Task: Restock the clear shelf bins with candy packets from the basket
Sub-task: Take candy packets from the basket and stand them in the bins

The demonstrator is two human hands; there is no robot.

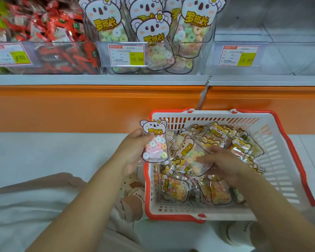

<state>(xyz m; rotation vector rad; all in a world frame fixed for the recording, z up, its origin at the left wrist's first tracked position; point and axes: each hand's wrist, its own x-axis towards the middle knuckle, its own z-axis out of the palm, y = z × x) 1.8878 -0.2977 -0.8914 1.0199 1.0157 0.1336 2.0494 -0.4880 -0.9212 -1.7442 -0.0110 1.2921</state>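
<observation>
Hands worked at the basket (180,210), which stood on the floor below the shelf. The left hand (135,150) gripped one koala packet (155,142) by its left edge, fingers curled round it, upright over the basket's far-left corner. The right hand (224,162) lay with fingers spread over an orange-printed packet (191,153) in the pile. It was blurred, so whether it had taken hold could not be told.

The matching koala packets stood upright in the middle bin (206,51). The held packet probably belonged there.

Recommended procedure:
- Match the printed design to the bin before lifting.
- Grip flat across the packet body, not the thin header.
- Insert upright, print forward, behind the price tag (127,55).
- Keep koala and orange packets separate.
</observation>
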